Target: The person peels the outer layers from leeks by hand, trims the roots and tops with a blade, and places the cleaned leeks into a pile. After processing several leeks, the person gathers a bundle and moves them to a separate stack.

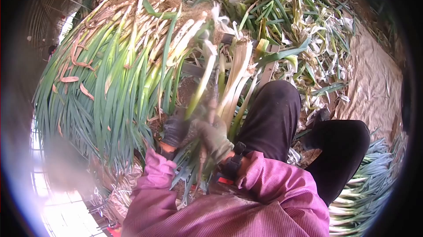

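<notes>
Head view, looking down past the person's chest and knees. Two hands in frame, both gloved and both belonging to the wearer; no other person's hands seen.

Left hand: dark glove, fingers closed around the lower green part of a small bunch of green onions. Right hand: grey-green glove, closed on the same bunch just beside the left hand, the two gloves touching or nearly so (the exact line between them is blurred). A black wrist strap sits on the right wrist, above the pink sleeve.

The held bunch stands roughly upright in front of the person, white stalks pointing up and away, green leaves hanging down between the forearms. Stalk count in the bunch: about five or six visible; motion blur prevents a firm figure.

Surroundings: one large heap of uncleaned onions to the left, roots with soil on top, long leaves drooping; too many to count. One litter of stripped leaves and skins at upper right. One tan sheet covers the ground at far right. One stack of cleaned onions lies at lower right beside the person's knee. Two knees in dark trousers visible.
</notes>
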`<state>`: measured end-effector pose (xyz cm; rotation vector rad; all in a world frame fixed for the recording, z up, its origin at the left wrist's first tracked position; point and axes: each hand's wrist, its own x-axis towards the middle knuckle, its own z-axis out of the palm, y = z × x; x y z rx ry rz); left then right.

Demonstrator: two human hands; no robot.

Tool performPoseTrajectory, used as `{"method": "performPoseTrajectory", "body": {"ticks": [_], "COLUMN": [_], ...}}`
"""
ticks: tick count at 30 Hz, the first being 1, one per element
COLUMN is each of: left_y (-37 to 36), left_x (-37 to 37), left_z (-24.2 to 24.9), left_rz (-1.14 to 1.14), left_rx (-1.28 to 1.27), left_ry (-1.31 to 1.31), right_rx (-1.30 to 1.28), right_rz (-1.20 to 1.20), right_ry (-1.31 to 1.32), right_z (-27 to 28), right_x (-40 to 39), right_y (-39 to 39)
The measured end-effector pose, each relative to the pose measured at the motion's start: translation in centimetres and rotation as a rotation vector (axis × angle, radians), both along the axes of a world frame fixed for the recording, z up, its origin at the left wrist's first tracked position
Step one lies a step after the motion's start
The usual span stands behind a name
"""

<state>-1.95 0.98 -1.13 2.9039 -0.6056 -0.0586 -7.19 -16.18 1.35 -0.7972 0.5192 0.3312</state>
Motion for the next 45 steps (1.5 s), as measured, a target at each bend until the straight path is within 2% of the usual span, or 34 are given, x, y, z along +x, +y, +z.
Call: {"method": "performPoseTrajectory", "body": {"ticks": [2,4,8,11,13,17,19,22,23,24,25,26,27,29,31,35,37,39,41,42,43,44,45], "left_y": [1.2,0.8,3.9,2.4,3.8,6.4,4.9,6.2,6.5,5.0,4.9,4.7,5.4,6.4,6.3,5.3,2.6,-0.1,-1.8,-2.3,-1.0,0.2,0.4], "left_x": [-1.5,-2.4,-3.7,-4.9,-5.2,-4.5,-4.5,-3.6,-3.9,-4.2,-4.1,-3.9,-3.4,-3.4,-4.0,-5.4,-5.7,-5.7,-5.2,-4.9,-5.2,-5.6,-4.5], "left_z": [-0.7,1.1,-0.7,1.7,0.9,-2.0,0.3,-1.5,-1.9,0.1,0.5,0.9,0.7,0.4,1.3,0.8,3.3,4.3,4.4,4.3,0.8,-2.8,-3.2], "left_rz": [0.077,0.151,0.054,-0.037,-0.1,0.063,0.219,0.151,0.255,0.362,0.373,0.384,0.299,0.342,0.606,0.594,0.612,0.313,0.113,0.051,-0.078,-0.181,-0.246], "left_rx": [0.086,0.2,0.212,0.178,0.056,-0.275,-0.366,-0.386,-0.591,-0.798,-0.867,-0.936,-0.865,-0.867,-1.011,-1.11,-1.139,-0.545,-0.353,-0.458,-0.449,-0.418,-0.304], "left_ry": [0.072,0.203,0.218,0.183,0.077,0.341,0.467,0.465,0.567,0.665,0.69,0.715,0.672,0.708,0.858,0.81,0.827,0.595,0.53,0.592,0.368,0.12,0.09], "right_rx": [-0.024,-0.085,-0.057,-0.074,-0.035,-0.104,-0.153,-0.008,-0.033,-0.058,-0.082,-0.105,-0.127,-0.089,0.03,-0.065,-0.073,-0.045,-0.102,-0.178,-0.255,-0.175,-0.131], "right_rz": [0.071,0.164,0.181,0.175,0.232,0.317,0.341,0.218,0.195,0.174,0.154,0.233,0.311,0.377,0.355,0.307,0.276,-0.005,-0.145,-0.146,-0.151,-0.175,-0.173], "right_ry": [0.032,0.055,0.056,0.032,0.062,-0.06,0.034,-0.013,0.018,0.048,0.078,0.092,0.106,0.145,0.188,0.027,-0.102,-0.341,-0.517,-0.576,-0.636,-0.556,-0.458], "right_z": [-0.7,-0.2,0.7,-0.8,0.5,-2.2,1.0,0.3,0.2,0.2,0.3,0.5,1.4,2.5,2.9,0.3,0.4,1.7,1.6,0.3,-0.3,0.3,0.5], "right_x": [-0.2,0.2,0.6,1.5,2.4,3.3,3.0,2.5,2.3,2.2,2.2,2.2,2.2,2.0,1.8,1.6,0.6,-1.3,-2.4,-2.7,-2.9,-3.0,-2.8], "right_y": [0.4,-0.1,-0.1,1.1,0.4,1.4,0.4,0.5,0.6,0.7,0.7,0.6,0.1,-0.7,-1.4,0.3,-0.1,-0.2,0.1,-0.2,-0.2,-0.3,-0.3]}}
